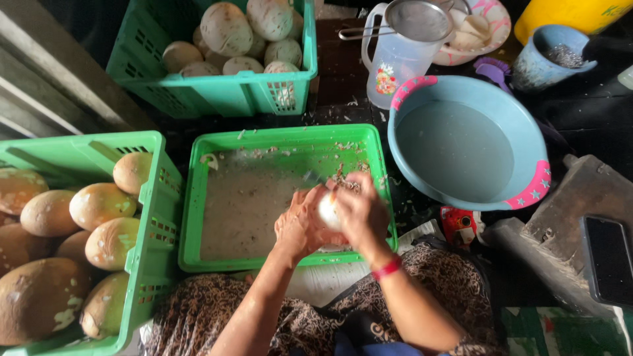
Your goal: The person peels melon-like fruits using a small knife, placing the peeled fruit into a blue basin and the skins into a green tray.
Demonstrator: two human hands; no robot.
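Left hand (298, 224): we see it cupped tight around a peeled white coconut (328, 211), gripping from the left.
Right hand (361, 214): closed over the same coconut from the right, a red band at the wrist.
Coconut's place: held above the near right corner of the shallow green tray (198, 198) with cloudy water and shavings.
Around us: brown coconuts in the green crate (155, 217) to the left, a blue basin (527, 118) of water to the right.

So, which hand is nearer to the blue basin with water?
The right hand is nearer: it is just left of the blue basin, over the green tray. The left hand is farther left, on the other side of the white round thing they hold.
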